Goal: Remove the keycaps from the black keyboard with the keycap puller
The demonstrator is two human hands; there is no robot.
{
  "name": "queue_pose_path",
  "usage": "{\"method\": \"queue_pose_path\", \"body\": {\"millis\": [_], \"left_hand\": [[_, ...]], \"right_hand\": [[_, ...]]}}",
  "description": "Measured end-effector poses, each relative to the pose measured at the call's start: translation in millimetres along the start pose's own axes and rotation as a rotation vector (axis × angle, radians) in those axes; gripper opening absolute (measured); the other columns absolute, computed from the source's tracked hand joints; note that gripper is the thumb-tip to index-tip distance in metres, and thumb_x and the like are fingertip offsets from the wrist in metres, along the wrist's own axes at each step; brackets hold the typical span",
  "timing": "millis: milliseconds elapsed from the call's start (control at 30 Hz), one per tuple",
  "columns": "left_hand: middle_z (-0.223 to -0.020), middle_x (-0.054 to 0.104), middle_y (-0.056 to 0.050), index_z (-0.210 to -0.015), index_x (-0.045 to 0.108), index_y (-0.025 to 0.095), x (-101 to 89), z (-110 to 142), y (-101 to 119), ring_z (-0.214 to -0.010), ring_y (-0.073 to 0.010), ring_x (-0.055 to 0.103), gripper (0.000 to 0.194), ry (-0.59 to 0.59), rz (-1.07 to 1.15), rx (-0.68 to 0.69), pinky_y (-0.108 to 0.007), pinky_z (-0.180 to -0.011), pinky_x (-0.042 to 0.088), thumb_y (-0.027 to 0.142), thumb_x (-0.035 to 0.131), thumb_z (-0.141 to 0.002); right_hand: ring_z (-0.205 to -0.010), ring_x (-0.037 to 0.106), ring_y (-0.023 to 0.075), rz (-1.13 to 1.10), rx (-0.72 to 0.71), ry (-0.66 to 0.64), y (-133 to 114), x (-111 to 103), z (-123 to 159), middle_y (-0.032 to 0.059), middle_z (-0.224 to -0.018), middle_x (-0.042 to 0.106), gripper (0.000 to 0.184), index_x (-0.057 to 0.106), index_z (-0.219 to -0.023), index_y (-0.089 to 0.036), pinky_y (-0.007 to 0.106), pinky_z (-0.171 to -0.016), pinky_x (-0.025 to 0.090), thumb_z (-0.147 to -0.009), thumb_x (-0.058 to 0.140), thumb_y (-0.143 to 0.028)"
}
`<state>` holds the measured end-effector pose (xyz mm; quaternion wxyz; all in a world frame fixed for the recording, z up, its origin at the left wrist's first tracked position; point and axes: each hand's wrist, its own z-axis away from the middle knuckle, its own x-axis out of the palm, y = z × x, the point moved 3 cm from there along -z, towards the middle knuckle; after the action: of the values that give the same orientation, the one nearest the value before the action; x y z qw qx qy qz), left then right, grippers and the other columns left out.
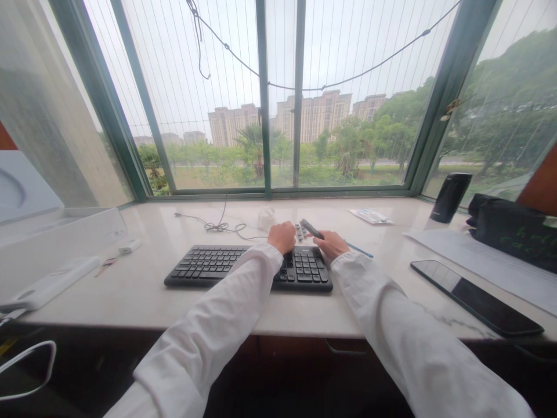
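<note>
My right hand (331, 244) grips a slim dark remote control (311, 229) at its lower end, with the top tilted up and to the left. My left hand (281, 238) is curled into a loose fist above the far edge of a black computer keyboard (217, 266), and nothing shows in it. A grey button panel or remote (300, 232) lies just beyond the keyboard, between my hands and partly hidden by them. A thin blue pen (359, 249) lies on the counter beyond my right hand, its near end hidden.
The pale marble counter (143, 296) runs along a large window. A white cable (217, 226) lies tangled beyond the keyboard. A black phone (476, 296) lies at right, with a black bag (509, 232) and a dark cylinder (450, 197) behind it. A white power bank (50, 283) lies at left.
</note>
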<state>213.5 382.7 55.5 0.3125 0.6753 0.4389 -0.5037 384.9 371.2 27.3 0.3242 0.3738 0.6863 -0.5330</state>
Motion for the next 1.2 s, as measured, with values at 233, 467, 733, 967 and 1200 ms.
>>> {"method": "queue_pose_path", "body": {"millis": [233, 467, 733, 967, 1200], "left_hand": [[-0.11, 0.066, -0.009, -0.102, 0.072, 0.021, -34.7, 7.8, -22.0, -0.101, -0.023, 0.061, 0.034, 0.026, 0.006, -0.034, -0.037, -0.091, 0.046, 0.016, 0.044, -0.085], [-0.107, 0.07, 0.001, -0.108, 0.068, 0.032, -63.9, 47.9, -53.2, -0.098, -0.0173, 0.063, 0.032, 0.031, 0.07, 0.238, -0.03, -0.089, 0.047, 0.028, 0.042, -0.09], [-0.092, 0.073, 0.0, -0.106, 0.068, 0.031, -51.7, 85.0, -80.9, -0.078, -0.0151, 0.065, 0.034, 0.094, 0.046, 0.323, -0.027, -0.072, 0.044, 0.036, 0.037, -0.093], [-0.062, 0.065, 0.001, -0.08, 0.068, 0.022, -50.1, 93.1, -69.1, -0.054, -0.0105, 0.056, 0.036, 0.136, 0.114, 0.585, -0.023, -0.05, 0.028, 0.042, 0.041, -0.092], [-0.06, 0.063, 0.003, -0.078, 0.066, 0.021, -47.1, 106.2, -52.3, -0.049, -0.0088, 0.052, 0.033, 0.107, 0.227, 0.654, -0.023, -0.049, 0.025, 0.049, 0.052, -0.087]], "right_hand": [[-0.082, 0.06, 0.0194, -0.284, -0.114, 0.308, -0.4, -19.4, 9.3, 0.0029, -0.091, 0.068, 0.039, 0.064, -0.114, -0.023, 0.03, -0.08, 0.044, -0.088, 0.043, -0.043], [-0.074, 0.059, 0.0163, -0.545, -0.258, 0.428, -21.5, -24.8, 16.0, 0.0069, -0.096, 0.059, 0.044, 0.058, -0.106, -0.019, 0.034, -0.071, 0.052, -0.088, 0.044, -0.056], [-0.086, 0.06, 0.0195, -0.769, -0.483, 0.172, -72.5, -15.9, 46.8, 0.0062, -0.09, 0.057, 0.041, 0.057, -0.092, -0.02, 0.034, -0.067, 0.058, -0.088, 0.046, -0.06], [-0.072, 0.062, 0.0157, -0.669, -0.51, -0.079, -93.6, -5.0, 70.0, 0.007, -0.087, 0.062, 0.031, 0.055, -0.098, -0.018, 0.031, -0.064, 0.057, -0.093, 0.048, -0.048], [-0.072, 0.064, 0.0169, -0.801, -0.45, -0.139, -95.9, -3.8, 77.7, 0.0046, -0.08, 0.061, 0.022, 0.052, -0.088, -0.017, 0.031, -0.064, 0.056, -0.089, 0.058, -0.039]]}}
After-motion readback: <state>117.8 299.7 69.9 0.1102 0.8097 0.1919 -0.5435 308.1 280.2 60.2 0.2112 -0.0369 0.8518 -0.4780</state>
